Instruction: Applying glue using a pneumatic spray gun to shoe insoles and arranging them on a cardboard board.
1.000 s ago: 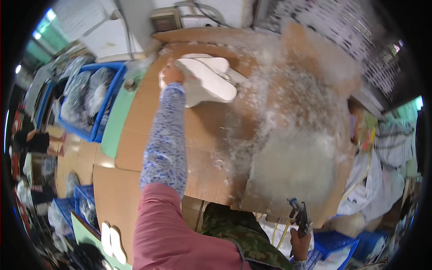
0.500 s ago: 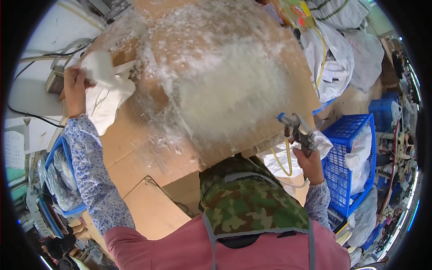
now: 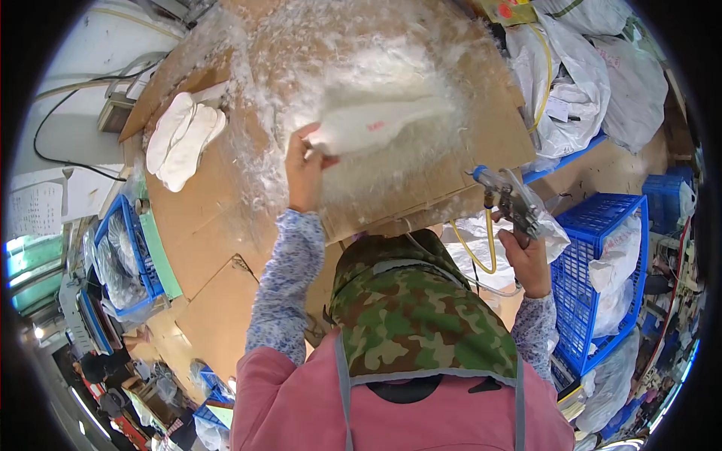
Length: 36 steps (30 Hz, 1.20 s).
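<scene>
My left hand (image 3: 304,174) pinches one end of a white insole-shaped piece (image 3: 380,126) with a small red mark, its far end blurred. It lies over or just above the cardboard (image 3: 263,218), on a patch thick with pale, fluffy residue (image 3: 383,68); contact I cannot tell. Farther left, several similar white pieces (image 3: 184,143) are stacked on the cardboard. My right hand (image 3: 529,263) grips a metal spray gun (image 3: 508,203) beyond the board's near right edge. The gun's blue-tipped nozzle points up and left, and a yellow hose (image 3: 489,252) loops below it.
Blue plastic crates stand at the right (image 3: 590,278) and left (image 3: 135,259), holding bagged items. White sacks (image 3: 560,83) crowd the far right. A small box (image 3: 114,113) with a dark cable (image 3: 56,120) sits beyond the cardboard's left side.
My left hand has moved right from the stack, bringing a white insole-shaped piece over the residue patch. My right hand still holds the spray gun in about the same place.
</scene>
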Available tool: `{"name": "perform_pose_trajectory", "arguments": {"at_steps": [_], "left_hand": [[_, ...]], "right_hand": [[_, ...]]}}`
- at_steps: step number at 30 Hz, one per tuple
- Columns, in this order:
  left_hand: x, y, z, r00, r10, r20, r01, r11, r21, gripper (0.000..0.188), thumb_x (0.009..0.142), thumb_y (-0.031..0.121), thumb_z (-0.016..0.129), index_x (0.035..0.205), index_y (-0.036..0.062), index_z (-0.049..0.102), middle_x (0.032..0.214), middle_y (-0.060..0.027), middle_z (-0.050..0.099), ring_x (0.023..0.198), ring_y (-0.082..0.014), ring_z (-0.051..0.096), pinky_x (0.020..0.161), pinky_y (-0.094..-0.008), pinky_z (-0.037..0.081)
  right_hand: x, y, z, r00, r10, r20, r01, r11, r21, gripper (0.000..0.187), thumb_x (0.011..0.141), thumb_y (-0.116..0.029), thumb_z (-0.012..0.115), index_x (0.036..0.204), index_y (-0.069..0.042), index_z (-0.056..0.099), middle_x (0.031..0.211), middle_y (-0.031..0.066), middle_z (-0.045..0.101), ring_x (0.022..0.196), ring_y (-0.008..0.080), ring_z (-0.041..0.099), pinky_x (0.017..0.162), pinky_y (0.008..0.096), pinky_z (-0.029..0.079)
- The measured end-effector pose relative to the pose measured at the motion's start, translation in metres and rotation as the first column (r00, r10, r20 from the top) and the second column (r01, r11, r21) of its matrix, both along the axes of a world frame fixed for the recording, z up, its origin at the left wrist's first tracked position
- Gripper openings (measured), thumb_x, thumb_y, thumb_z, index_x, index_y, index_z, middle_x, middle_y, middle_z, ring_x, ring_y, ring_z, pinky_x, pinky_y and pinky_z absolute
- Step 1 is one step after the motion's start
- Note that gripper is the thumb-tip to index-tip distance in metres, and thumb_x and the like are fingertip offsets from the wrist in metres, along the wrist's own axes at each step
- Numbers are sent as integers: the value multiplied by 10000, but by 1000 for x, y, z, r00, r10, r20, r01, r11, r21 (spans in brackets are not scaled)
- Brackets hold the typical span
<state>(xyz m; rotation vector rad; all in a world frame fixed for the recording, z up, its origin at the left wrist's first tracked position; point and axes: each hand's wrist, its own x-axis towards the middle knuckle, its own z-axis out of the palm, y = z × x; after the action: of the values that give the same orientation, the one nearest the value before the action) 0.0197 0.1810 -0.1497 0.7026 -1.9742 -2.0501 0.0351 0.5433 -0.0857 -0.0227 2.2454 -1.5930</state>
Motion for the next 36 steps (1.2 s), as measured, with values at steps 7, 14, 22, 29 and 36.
{"name": "perform_pose_trajectory", "arguments": {"at_steps": [7, 14, 22, 29, 36], "left_hand": [[46, 10, -76, 997, 61, 51, -70, 979, 193, 597, 752, -88, 392, 1326, 58, 316, 1140, -129, 489, 1000, -208, 550, 844, -313, 499], [43, -2, -83, 997, 55, 55, -71, 934, 350, 492, 776, -28, 392, 1266, 9, 372, 1117, -126, 501, 980, -194, 544, 803, -305, 501], [35, -3, -68, 990, 95, 102, -120, 953, 277, 382, 806, -2, 421, 1187, 8, 456, 942, -76, 525, 779, -137, 561, 644, -251, 508], [34, -12, -69, 981, 14, 191, -17, 1000, 14, 344, 825, 32, 460, 1169, 8, 462, 931, -90, 533, 724, -140, 586, 581, -250, 503], [30, -9, -83, 984, 77, 163, -60, 992, -108, 291, 794, -11, 502, 1084, 5, 480, 837, -107, 578, 658, -169, 575, 581, -295, 487]], "right_hand": [[-4, -56, -10, 965, 255, -69, -255, 967, -1, 253, 815, -66, 624, 1039, 26, 553, 731, 45, 577, 649, 100, 469, 585, 246, 409], [-7, -107, -8, 891, 447, -73, -452, 889, -69, 295, 837, -63, 583, 1120, -17, 515, 861, 108, 640, 716, 172, 572, 642, 273, 447], [-14, -113, 4, 952, 304, -39, -300, 951, 78, 250, 849, -89, 589, 1048, 51, 532, 810, 125, 614, 687, 138, 541, 630, 271, 447], [-10, -127, 3, 910, 411, 59, -415, 898, 144, 320, 835, -77, 592, 1136, -7, 508, 868, 134, 594, 743, 166, 538, 655, 268, 446], [-8, -145, -3, 879, 477, -1, -471, 868, 155, 356, 822, -66, 582, 1161, -14, 488, 1030, 211, 574, 909, 366, 570, 752, 365, 463]]}}
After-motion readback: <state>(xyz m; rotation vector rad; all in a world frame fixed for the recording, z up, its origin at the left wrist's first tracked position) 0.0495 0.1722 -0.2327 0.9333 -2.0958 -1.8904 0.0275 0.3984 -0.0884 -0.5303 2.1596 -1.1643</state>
